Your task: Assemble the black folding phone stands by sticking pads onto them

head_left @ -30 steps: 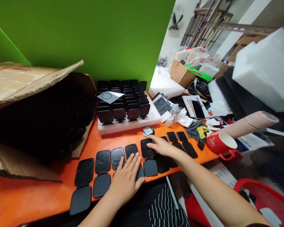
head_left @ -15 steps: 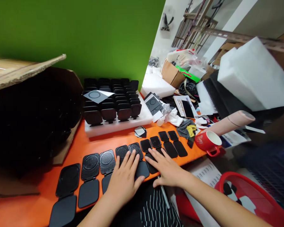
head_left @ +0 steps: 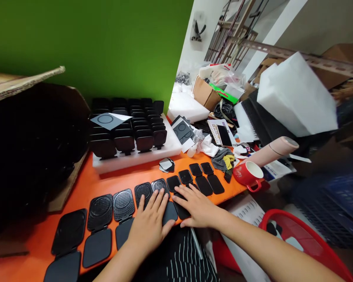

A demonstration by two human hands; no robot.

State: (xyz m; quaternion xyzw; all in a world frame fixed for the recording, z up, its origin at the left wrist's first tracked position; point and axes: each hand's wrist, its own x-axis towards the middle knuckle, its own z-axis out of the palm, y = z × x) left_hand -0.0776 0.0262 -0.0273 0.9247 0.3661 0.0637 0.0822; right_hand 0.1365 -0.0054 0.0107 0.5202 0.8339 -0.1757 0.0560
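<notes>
A row of black hinged square cases (head_left: 100, 211) lies unfolded along the orange table. My left hand (head_left: 150, 219) rests palm down over the middle cases, fingers spread, covering part of their lower panels. Beside it, my right hand (head_left: 197, 205) lies flat across the neighbouring cases with its fingers apart. Neither hand grips anything. Cases at the left end show ridged or ringed upper panels (head_left: 123, 204); those at the right end (head_left: 212, 184) are plain black. What lies directly under both palms is hidden.
Behind the row, a white foam block (head_left: 141, 158) holds many upright black cases, with a grey ringed sheet (head_left: 107, 120) on top. A cardboard box (head_left: 73, 176) stands left. To the right are a red mug (head_left: 247, 174), a pink bottle (head_left: 272, 149) and a red basin (head_left: 306, 235).
The view has shifted, so the table and its contents appear further left. Both hands stay spread over nearly the same cases, with nothing picked up.
</notes>
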